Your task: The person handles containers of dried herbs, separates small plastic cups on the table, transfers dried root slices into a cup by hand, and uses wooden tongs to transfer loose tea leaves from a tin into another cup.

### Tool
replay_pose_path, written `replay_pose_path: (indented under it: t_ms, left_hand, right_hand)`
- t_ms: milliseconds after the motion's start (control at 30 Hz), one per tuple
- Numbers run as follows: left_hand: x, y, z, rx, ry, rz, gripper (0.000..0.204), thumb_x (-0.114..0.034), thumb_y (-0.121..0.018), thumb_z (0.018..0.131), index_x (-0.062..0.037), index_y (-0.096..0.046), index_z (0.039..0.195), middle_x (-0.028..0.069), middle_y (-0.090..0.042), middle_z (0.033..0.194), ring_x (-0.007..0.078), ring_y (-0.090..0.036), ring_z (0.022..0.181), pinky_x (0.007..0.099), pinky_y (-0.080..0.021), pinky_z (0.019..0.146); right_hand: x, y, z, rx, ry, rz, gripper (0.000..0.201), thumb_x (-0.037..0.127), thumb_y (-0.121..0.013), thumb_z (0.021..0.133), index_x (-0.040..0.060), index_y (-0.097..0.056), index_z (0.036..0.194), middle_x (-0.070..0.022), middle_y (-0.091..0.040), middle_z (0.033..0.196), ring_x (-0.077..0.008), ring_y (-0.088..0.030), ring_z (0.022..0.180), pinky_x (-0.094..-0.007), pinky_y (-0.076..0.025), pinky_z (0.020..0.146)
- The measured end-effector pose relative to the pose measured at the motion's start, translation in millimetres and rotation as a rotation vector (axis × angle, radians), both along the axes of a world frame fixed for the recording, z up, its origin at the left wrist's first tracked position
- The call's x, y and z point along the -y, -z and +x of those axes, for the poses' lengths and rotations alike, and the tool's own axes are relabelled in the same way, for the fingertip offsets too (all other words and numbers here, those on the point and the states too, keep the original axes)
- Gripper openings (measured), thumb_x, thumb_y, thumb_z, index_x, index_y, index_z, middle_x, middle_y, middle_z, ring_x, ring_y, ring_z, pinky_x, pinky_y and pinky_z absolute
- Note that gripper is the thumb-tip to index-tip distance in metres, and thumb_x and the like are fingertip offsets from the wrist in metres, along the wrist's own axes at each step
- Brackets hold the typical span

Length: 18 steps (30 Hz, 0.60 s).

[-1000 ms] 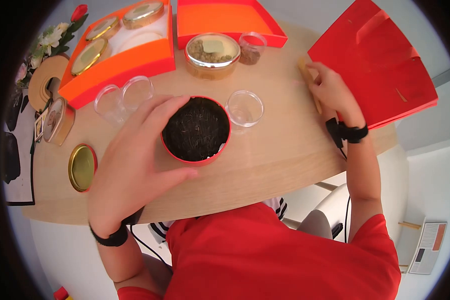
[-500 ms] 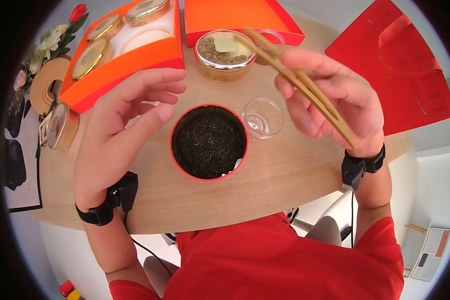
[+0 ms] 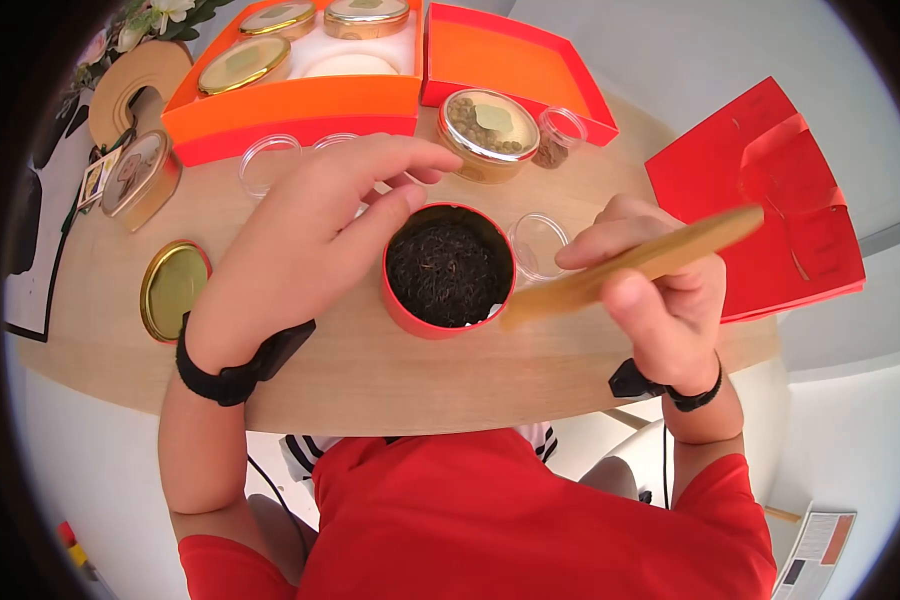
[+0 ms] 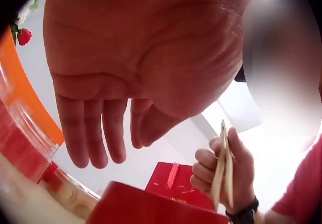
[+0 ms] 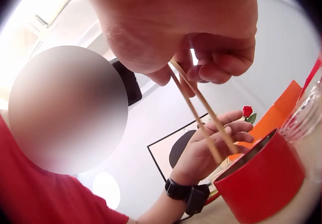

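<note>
While your right hand (image 3: 660, 300) curls round the bamboo tongs (image 3: 630, 268), their tips hang just over the near-right rim of the red tin (image 3: 448, 268), which sits open on the wooden table (image 3: 370, 370) in front of you, full of dark, wiry loose tea leaves (image 3: 448, 262). Your left hand (image 3: 305, 250) hovers over the tin's left side, fingers relaxed and spread, holding nothing; from the left wrist view the palm floats above the rim without touching. Watch that: nothing steadies the tin, and it looks light and smooth-walled on a slick tabletop, so a push from the tongs could slide or tip it, I'd judge. The tongs are two thin flat blades, springy by the look of them; a loose pinch would likely drop dry strands onto the table. Just right of the tin stands a small clear dish (image 3: 538, 243), round and shallow, easily knocked by your knuckles. Behind the tin sits a gold-rimmed tin of pale pellets (image 3: 488, 125) and a small clear jar (image 3: 560, 130); left of the tin lies a round gold lid (image 3: 173, 288), flat and glossy. Orange boxes (image 3: 300, 100) line the far edge beyond the tin.
</note>
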<state>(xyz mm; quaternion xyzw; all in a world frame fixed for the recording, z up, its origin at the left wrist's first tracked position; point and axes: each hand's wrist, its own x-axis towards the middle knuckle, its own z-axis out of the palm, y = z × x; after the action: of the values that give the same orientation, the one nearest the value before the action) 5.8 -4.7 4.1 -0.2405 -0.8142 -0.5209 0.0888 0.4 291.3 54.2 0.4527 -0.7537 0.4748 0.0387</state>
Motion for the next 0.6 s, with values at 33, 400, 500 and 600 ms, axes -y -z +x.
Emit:
replay_pose_path:
  t_ms: [33, 400, 500, 600]
  left_hand:
    - [-0.9, 0.0, -0.1, -0.003, 0.012, -0.046, 0.031, -0.007, -0.06, 0.108, -0.0027, -0.07, 0.137, 0.0079, -0.073, 0.121, 0.0172, -0.067, 0.112, 0.0333, -0.055, 0.098]
    - [-3.8, -0.5, 2.2, -0.103, 0.005, -0.203, 0.028, -0.007, -0.056, 0.11, -0.0013, -0.069, 0.135, 0.0108, -0.071, 0.12, 0.0232, -0.065, 0.111, 0.0363, -0.054, 0.098]
    - [-4.6, 2.5, 1.9, -0.097, 0.003, -0.211, 0.028, -0.007, -0.055, 0.11, -0.0005, -0.068, 0.134, 0.0124, -0.072, 0.122, 0.0253, -0.067, 0.113, 0.0372, -0.054, 0.099]
    - [-6.7, 6.2, 1.4, -0.094, 0.013, -0.21, 0.028, -0.007, -0.054, 0.11, 0.0003, -0.068, 0.133, 0.0143, -0.074, 0.124, 0.028, -0.069, 0.116, 0.038, -0.054, 0.1]
  right_hand:
    - [4.0, -0.9, 2.1, -0.068, 0.032, 0.02, 0.012, 0.007, -0.077, 0.098, -0.0031, -0.076, 0.104, -0.0073, -0.076, 0.093, -0.0125, -0.058, 0.072, -0.029, -0.046, 0.063]
    - [12.6, -0.5, 16.0, 0.02, 0.242, 0.154, 0.005, 0.001, -0.079, 0.093, -0.0008, -0.076, 0.096, -0.0049, -0.073, 0.086, -0.0117, -0.062, 0.071, -0.0277, -0.047, 0.064]
    - [12.9, -2.8, 18.7, 0.047, 0.264, 0.187, 0.003, -0.001, -0.077, 0.093, -0.0005, -0.075, 0.095, -0.0041, -0.071, 0.081, -0.0133, -0.06, 0.071, -0.03, -0.045, 0.066]
    - [16.2, -7.1, 20.3, 0.174, 0.271, 0.214, 0.002, -0.001, -0.076, 0.094, -0.0009, -0.075, 0.095, -0.0029, -0.071, 0.081, -0.0116, -0.059, 0.07, -0.029, -0.045, 0.064]
